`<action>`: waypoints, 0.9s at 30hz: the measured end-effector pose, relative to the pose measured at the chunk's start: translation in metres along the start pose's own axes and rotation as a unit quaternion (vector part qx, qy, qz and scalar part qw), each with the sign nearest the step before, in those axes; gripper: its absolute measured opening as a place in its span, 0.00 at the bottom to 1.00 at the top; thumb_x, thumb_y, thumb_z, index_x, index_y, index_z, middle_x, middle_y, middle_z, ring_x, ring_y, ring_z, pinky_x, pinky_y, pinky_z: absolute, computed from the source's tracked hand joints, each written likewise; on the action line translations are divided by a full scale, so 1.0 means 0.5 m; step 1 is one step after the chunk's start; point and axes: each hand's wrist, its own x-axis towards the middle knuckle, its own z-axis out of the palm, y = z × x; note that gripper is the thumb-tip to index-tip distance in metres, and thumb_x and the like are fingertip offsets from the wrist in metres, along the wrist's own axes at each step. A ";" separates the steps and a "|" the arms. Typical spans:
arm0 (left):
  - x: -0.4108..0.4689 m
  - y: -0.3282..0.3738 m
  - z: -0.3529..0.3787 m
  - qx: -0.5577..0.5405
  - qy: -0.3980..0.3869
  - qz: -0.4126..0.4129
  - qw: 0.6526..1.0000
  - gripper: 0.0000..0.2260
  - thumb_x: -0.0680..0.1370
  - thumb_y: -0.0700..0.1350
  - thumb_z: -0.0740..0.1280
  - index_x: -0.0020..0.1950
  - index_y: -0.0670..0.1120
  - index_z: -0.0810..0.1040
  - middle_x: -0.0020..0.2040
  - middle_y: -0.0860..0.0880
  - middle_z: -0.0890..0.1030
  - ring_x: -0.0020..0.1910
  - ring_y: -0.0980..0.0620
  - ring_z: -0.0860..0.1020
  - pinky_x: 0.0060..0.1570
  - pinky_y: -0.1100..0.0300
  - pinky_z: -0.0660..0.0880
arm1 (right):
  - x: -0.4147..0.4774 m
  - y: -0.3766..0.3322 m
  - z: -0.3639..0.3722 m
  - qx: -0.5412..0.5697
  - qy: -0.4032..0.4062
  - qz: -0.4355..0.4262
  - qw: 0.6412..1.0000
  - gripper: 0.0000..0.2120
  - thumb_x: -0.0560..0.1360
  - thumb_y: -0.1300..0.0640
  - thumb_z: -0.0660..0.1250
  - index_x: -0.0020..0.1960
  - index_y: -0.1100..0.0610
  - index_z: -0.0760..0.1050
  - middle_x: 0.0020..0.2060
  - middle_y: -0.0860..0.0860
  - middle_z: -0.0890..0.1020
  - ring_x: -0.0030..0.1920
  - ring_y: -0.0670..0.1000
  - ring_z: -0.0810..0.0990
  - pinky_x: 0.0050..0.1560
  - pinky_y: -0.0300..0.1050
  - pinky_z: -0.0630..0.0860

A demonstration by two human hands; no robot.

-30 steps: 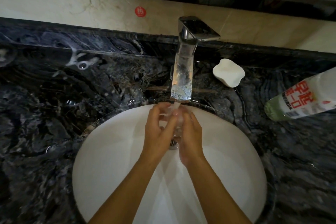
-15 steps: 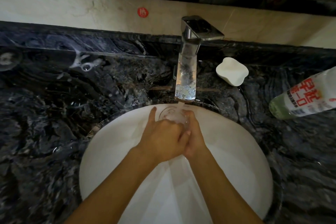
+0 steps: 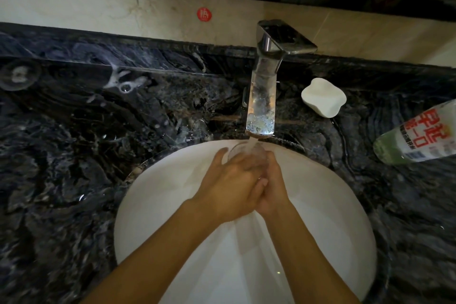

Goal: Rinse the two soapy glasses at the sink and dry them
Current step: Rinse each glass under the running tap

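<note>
Since a second ago the hands have dropped from standing palm to palm in the stream: the left hand [image 3: 229, 185] now lies across the right hand [image 3: 275, 192], and a clear glass [image 3: 243, 151] sits between them, mouth up, at centre frame. Over the last half second the pose has barely changed.

Head view: water [image 3: 253, 142] runs from the chrome tap [image 3: 265, 86] straight into the glass, which is held over the far side of the white basin [image 3: 333, 217]. The left thumb reaches up the glass's left side while the fingers curl round its front and overlap the right hand. The right hand wraps the glass from the other side, with most of its fingers hidden.

At the far left edge, on the dark marbled counter [image 3: 61, 155], stands what looks like the second glass [image 3: 18, 74], with white foam in it. A foam smear [image 3: 125, 80] lies just right of it.

A white lobed soap dish [image 3: 323, 97] sits right of the tap. At the right edge a bottle [image 3: 419, 135] lies on its side; its white label carries large red Chinese characters, smaller print too blurred to read, and a barcode. On the beige wall at upper centre is a round red sticker [image 3: 204, 14] with one white character, not sharp enough to read.
</note>
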 end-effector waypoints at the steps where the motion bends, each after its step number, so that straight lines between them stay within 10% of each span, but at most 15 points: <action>1: -0.003 -0.004 0.000 0.009 -0.008 -0.007 1.000 0.17 0.85 0.54 0.54 0.67 0.52 0.77 0.69 0.53 0.77 0.71 0.52 0.71 0.76 0.44 0.53 | 0.002 -0.003 -0.002 -0.014 0.006 0.006 1.000 0.14 0.74 0.47 0.65 0.45 0.58 0.80 0.41 0.54 0.80 0.42 0.51 0.80 0.48 0.46 0.75; 6: 0.002 0.018 -0.018 0.062 -0.016 -0.022 0.998 0.17 0.86 0.54 0.52 0.60 0.52 0.80 0.54 0.51 0.84 0.53 0.49 0.79 0.61 0.48 0.61 | 0.007 0.001 -0.007 -0.023 0.015 0.020 0.999 0.18 0.78 0.46 0.62 0.51 0.60 0.80 0.43 0.56 0.82 0.46 0.52 0.81 0.52 0.47 0.75; 10: -0.001 -0.003 -0.015 -0.016 -0.048 -0.022 0.998 0.15 0.85 0.54 0.55 0.65 0.54 0.77 0.63 0.53 0.80 0.65 0.51 0.75 0.73 0.43 0.58 | 0.007 0.003 -0.014 -0.043 0.045 0.032 0.998 0.17 0.78 0.48 0.60 0.45 0.57 0.82 0.40 0.55 0.82 0.41 0.52 0.82 0.45 0.46 0.76; 16: 0.003 -0.012 -0.013 -0.074 -0.067 0.000 0.995 0.11 0.84 0.51 0.61 0.54 0.50 0.82 0.51 0.47 0.85 0.51 0.46 0.80 0.46 0.58 0.64 | 0.008 0.024 -0.020 -0.017 0.085 0.012 0.996 0.13 0.78 0.48 0.62 0.44 0.56 0.78 0.38 0.54 0.77 0.40 0.51 0.78 0.43 0.46 0.74; 21: -0.004 -0.013 0.000 -0.041 -0.075 -0.022 0.996 0.13 0.85 0.53 0.58 0.62 0.51 0.78 0.57 0.47 0.84 0.55 0.44 0.80 0.57 0.52 0.71 | 0.013 0.034 -0.019 -0.039 0.112 0.035 0.992 0.15 0.78 0.47 0.63 0.49 0.58 0.80 0.40 0.55 0.80 0.43 0.54 0.80 0.46 0.48 0.76; 27: -0.009 -0.031 0.006 -0.318 0.018 -0.125 0.940 0.07 0.79 0.51 0.69 0.47 0.54 0.87 0.43 0.51 0.88 0.45 0.51 0.84 0.49 0.54 0.81 | -0.002 0.026 -0.017 -0.048 0.125 0.005 0.991 0.15 0.79 0.48 0.61 0.45 0.58 0.78 0.35 0.54 0.80 0.37 0.52 0.81 0.39 0.47 0.74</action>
